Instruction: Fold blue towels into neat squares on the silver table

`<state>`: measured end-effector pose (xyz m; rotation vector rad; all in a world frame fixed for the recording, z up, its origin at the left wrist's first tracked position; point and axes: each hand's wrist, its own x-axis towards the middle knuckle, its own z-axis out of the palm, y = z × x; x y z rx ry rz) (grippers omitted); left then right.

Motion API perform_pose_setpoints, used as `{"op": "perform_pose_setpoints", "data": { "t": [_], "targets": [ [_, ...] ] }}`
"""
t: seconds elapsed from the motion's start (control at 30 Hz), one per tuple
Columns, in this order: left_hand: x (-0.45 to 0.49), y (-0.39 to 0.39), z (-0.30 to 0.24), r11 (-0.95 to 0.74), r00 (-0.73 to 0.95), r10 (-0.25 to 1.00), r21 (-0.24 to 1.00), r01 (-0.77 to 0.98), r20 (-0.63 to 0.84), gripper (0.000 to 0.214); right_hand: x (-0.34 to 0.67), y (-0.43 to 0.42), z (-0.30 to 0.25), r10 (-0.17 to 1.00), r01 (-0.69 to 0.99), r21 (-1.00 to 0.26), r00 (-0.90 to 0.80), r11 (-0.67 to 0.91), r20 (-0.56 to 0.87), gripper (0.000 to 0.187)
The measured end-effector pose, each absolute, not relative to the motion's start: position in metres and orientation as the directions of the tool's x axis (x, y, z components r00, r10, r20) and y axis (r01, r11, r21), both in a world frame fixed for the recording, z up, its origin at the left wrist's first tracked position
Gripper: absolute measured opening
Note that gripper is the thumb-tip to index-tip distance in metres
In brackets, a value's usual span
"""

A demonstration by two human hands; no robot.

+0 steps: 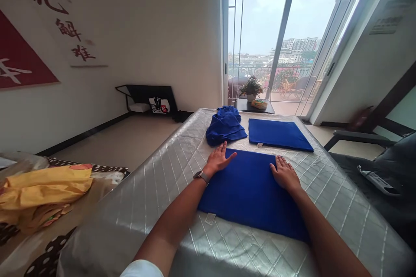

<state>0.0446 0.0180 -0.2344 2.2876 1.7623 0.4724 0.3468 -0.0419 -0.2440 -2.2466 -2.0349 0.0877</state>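
Observation:
A flat blue cloth piece [250, 190], rectangular with a small white tag at its near left corner, lies in front of me on a quilted silver mattress [156, 181]. On its far left corner rests my left hand [219, 159], fingers stretched out and thumb spread. My right hand [286, 173] lies flat on the far right corner, its fingers extended. Neither hand grips anything. Beyond the left hand sits a crumpled heap of blue cloth [225, 126]. A second flat blue cloth piece [279, 134], also tagged, lies farther back to the right.
A black armchair [367, 160] with a white power strip [378, 181] stands on the right. Yellow cloth [48, 186] lies at the left. Past the mattress, a small table [240, 106] holds a potted plant [251, 88] before the glass sliding door [260, 21].

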Motion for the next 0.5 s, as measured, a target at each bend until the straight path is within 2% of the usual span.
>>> {"op": "perform_pose_setpoints", "data": {
  "t": [0.5],
  "targets": [
    [0.0323, 0.0176, -0.2395, -0.264, 0.231, 0.963, 0.320, 0.910, 0.139, 0.102, 0.3513, -0.0349, -0.2471, 0.995, 0.995, -0.031, 0.093, -0.092, 0.032, 0.071]
  ]
}}
